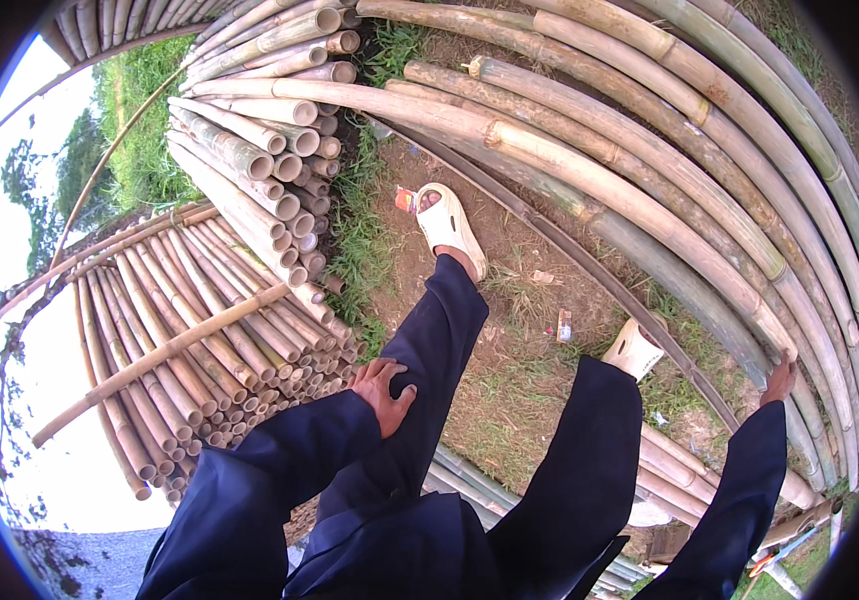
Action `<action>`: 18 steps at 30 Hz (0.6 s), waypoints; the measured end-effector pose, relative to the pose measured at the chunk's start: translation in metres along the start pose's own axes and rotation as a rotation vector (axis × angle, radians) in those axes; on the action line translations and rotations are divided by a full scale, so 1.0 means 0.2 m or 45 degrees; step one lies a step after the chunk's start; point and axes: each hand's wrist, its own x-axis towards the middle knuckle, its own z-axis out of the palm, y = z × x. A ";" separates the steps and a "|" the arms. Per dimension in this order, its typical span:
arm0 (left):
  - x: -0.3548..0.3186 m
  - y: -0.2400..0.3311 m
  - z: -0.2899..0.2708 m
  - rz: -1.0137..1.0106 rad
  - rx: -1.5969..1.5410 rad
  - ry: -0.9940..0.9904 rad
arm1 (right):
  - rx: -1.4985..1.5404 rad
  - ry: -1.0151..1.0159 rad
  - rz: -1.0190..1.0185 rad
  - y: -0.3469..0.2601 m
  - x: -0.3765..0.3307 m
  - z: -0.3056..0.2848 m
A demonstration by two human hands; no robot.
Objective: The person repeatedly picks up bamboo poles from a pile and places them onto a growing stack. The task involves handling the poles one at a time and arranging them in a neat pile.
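Bamboo pole (pixel 650 215) under right hand (pixel 779 378), grip unclear; left hand (pixel 382 392) lies released on thigh (pixel 430 350).

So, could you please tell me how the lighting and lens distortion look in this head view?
In the head view, soft daylight with no hard shadows; the sky at left is blown out white; fisheye bends the long bamboo poles into arcs; a dark vignette rings the frame; left hand and right hand look sharp.

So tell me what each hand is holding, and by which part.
Left hand holds nothing; it rests flat on the left thigh. Right hand touches a long bamboo pole at its end; a closed grip cannot be told.
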 end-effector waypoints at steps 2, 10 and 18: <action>-0.01 0.02 0.00 -0.002 0.033 0.027 | 0.073 -0.008 0.035 -0.03 -0.04 -0.01; 0.02 0.00 -0.08 -0.062 -0.045 -0.077 | 0.182 0.003 -0.027 -0.31 -0.51 -0.05; 0.11 -0.16 -0.28 -0.050 -0.184 -0.149 | 0.075 -0.519 -0.336 -0.97 -1.01 0.48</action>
